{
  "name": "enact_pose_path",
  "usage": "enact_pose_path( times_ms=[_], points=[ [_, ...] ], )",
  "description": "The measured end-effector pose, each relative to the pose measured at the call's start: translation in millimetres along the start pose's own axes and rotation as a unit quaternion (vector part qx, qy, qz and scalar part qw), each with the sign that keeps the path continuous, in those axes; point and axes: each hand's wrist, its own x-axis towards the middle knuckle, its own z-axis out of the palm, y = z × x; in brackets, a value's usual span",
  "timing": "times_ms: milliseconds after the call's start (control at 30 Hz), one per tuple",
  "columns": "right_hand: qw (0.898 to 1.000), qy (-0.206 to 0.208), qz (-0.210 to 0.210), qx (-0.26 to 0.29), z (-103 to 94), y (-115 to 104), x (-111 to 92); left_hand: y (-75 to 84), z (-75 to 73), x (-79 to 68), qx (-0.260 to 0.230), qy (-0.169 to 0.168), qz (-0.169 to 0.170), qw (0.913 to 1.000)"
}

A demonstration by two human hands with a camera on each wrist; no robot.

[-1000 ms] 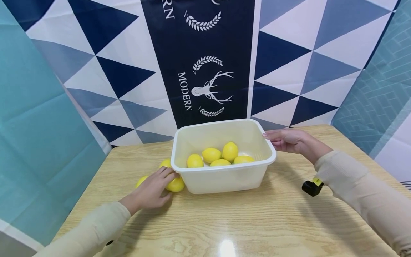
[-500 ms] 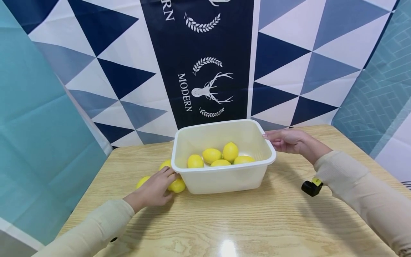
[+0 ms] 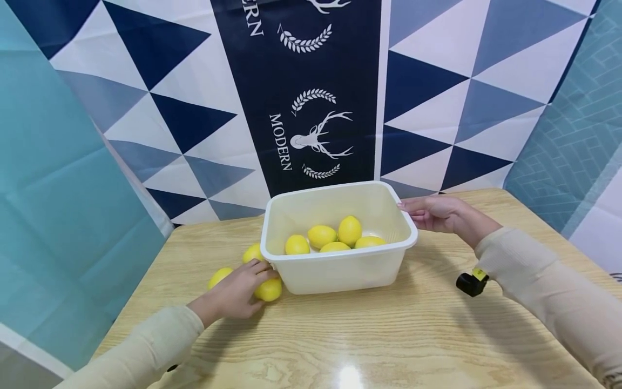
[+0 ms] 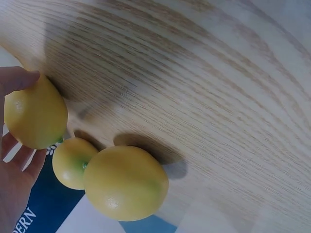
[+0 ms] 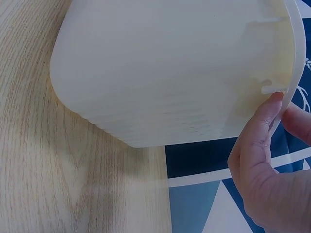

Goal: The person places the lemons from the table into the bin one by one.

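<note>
My left hand [image 3: 237, 292] has its thumb and fingers around a lemon [image 4: 36, 114] on the wooden table, just left of a white plastic tub [image 3: 340, 274]. Two more lemons lie by that hand: a large-looking one [image 4: 127, 183] and a smaller-looking one [image 4: 73, 163] in the left wrist view. Over at the tub's right end, my right hand [image 3: 439, 215] pinches the rim [image 5: 297, 58] between thumb and fingers. Inside the tub rest several lemons [image 3: 322, 236], partly hidden by its front wall.
Behind the table [image 3: 389, 335] hangs a patterned cloth [image 3: 320, 70] with triangles and a deer print, close to the tub's back. Teal panels [image 3: 63, 189] stand at both sides. A small black device [image 3: 471, 283] is strapped at the right wrist.
The left hand and the lemon in its fingers have shifted slightly toward the near side of the table. The right hand keeps its hold on the tub rim.
</note>
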Motion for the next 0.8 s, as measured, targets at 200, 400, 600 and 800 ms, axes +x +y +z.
enact_pose_path(
  times_ms=[200,400,600,800],
  points=[
    [1.0,-0.01,-0.002,-0.007,-0.5,1.1,1.5,3.0,-0.7,-2.6,0.012,0.004,0.015,0.9998],
    [1.0,-0.009,-0.002,-0.005,-0.4,1.3,1.4,5.1,-0.1,-4.8,0.009,0.0,0.019,0.9998],
    [1.0,-0.005,-0.002,0.0,-0.7,1.1,1.1,8.8,0.2,-5.5,0.033,-0.006,0.04,0.9986],
    [1.0,-0.006,-0.001,0.002,-0.9,1.0,1.1,12.6,0.7,-7.2,0.042,-0.03,0.045,0.9977]
  ],
)
